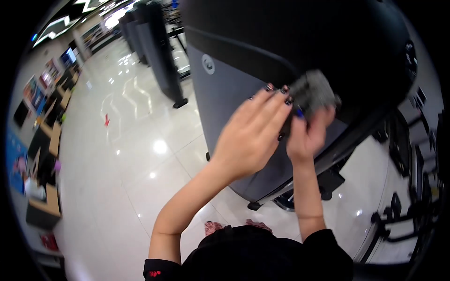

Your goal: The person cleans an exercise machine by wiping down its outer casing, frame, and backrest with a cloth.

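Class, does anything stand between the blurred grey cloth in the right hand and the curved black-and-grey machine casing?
Nothing visible stands between the grey cloth and the black-and-grey casing. The bare left hand sits beside the cloth's left edge; blur hides whether they touch.

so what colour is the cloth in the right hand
The cloth is grey; head view.

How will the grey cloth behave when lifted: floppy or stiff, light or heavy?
The grey cloth probably droops, as it looks crumpled at the right hand. It is likely light, being a small bundle, though blur hides its thickness.
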### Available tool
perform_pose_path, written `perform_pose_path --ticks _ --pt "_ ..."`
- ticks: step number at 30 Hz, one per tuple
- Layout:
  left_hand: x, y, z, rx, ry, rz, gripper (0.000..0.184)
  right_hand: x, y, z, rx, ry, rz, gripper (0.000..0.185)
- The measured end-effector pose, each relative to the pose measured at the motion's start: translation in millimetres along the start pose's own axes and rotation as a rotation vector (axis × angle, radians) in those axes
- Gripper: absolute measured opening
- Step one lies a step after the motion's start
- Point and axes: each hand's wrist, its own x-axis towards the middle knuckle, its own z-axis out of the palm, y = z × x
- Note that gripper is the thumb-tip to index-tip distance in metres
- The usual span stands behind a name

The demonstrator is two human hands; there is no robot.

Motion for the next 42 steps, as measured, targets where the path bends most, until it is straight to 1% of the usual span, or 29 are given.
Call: perform_pose_path --ticks 1,2,4,5,6,7,8,9,13,14,16,18,20,21,22,25,26,28,30,31,32,34,35,37,38,40,41,42 --pt "-8.0 -6.0 24.0 -0.017 -0.084 -0.069 0.057 12.2 2.8 14.7 -0.075 0.042 -0.033 0.041" --pt "-14.5 -17.9 36.9 -0.052 -0.093 -0.036 0.057 23.0 6.1 26.4 -0.276 0.019 -0.069 0.046" --pt "-18.8 -36.0 56.3 0.113 -0.133 -0.111 0.054 29.5 0.8 36.4 -0.595 -0.148 -0.065 0.046" --pt "-23.3 -37.5 61.3 0.081 -0.136 -0.076 0.054 25.1 3.7 39.8 -0.580 -0.099 -0.069 0.043" --pt "-25.8 -38.0 62.4 0.138 -0.130 -0.085 0.054 23.3 7.4 41.5 -0.568 -0.048 -0.080 0.041" --pt "-23.9 -38.7 61.3 0.197 -0.121 -0.097 0.055 26.9 7.8 40.3 -0.612 -0.033 -0.070 0.041" --pt "-19.7 -42.2 61.2 0.168 -0.119 -0.065 0.055 30.3 9.0 39.8 -0.632 -0.044 -0.090 0.041" --pt "-13.4 -44.9 58.1 0.204 -0.120 -0.040 0.055 34.7 10.0 38.2 -0.648 -0.056 -0.110 0.041" --pt "33.6 -51.7 46.5 0.260 -0.057 0.024 0.054 88.2 12.2 20.3 -0.706 -0.012 -0.259 0.044" --pt "48.1 -50.1 44.0 0.284 -0.025 0.033 0.054 103.5 13.2 12.8 -0.721 0.033 -0.299 0.044" --pt "82.2 -44.6 37.5 0.289 0.087 0.083 0.053 134.8 8.7 -4.9 -0.780 0.132 -0.296 0.043" --pt "108.6 -34.3 37.4 0.291 0.226 0.104 0.051 155.8 12.8 -22.7 -0.853 0.292 -0.310 0.043" --pt "115.3 -24.5 37.3 0.291 0.209 0.082 0.052 158.9 23.1 -25.2 -0.847 0.476 -0.315 0.044" --pt "116.2 -20.2 40.1 0.307 0.191 0.062 0.053 152.1 19.9 -24.1 -0.896 0.482 -0.259 0.045" --pt "111.3 -22.3 45.1 0.302 0.221 0.082 0.050 145.3 17.7 -21.3 -0.866 0.499 -0.250 0.045" --pt "88.1 -29.2 56.2 0.291 0.175 0.117 0.046 116.8 18.0 -15.9 -0.803 0.395 -0.174 0.045" --pt "76.4 -29.4 56.9 0.286 0.078 0.137 0.055 105.2 18.4 -13.4 -0.811 0.405 -0.173 0.042" --pt "56.3 -29.3 65.3 0.307 0.022 0.142 0.053 81.4 19.7 -10.7 -0.827 0.339 -0.128 0.039" --pt "46.9 -28.7 76.5 0.296 0.065 0.178 0.051 68.6 22.0 -14.0 -0.827 0.268 -0.109 0.037" --pt "47.2 -28.2 78.7 0.294 0.065 0.177 0.050 68.5 23.7 -16.2 -0.810 0.266 -0.118 0.037" --pt "48.4 -26.2 79.6 0.296 0.067 0.181 0.050 70.0 24.8 -20.5 -0.810 0.271 -0.119 0.037" --pt "59.2 -23.6 73.8 0.269 0.057 0.180 0.051 83.8 25.0 -27.5 -0.829 0.293 -0.206 0.038" --pt "67.6 -21.1 70.1 0.278 0.055 0.183 0.051 93.0 22.7 -31.1 -0.827 0.296 -0.210 0.039" --pt "87.1 -15.6 61.0 0.279 0.118 0.134 0.050 112.0 20.1 -37.9 -0.787 0.296 -0.237 0.039" --pt "96.6 -14.9 57.9 0.311 0.146 0.146 0.054 122.0 20.6 -42.0 -0.792 0.319 -0.255 0.039" --pt "116.6 -13.5 50.0 0.264 0.215 0.169 0.058 144.3 25.3 -47.9 -0.776 0.401 -0.323 0.040" --pt "126.7 -14.0 46.7 0.268 0.242 0.189 0.057 153.6 26.0 -50.3 -0.872 0.413 -0.314 0.038" --pt "135.7 -16.0 42.4 0.278 0.271 0.201 0.056 168.1 18.5 -56.7 -0.866 0.401 -0.341 0.049"
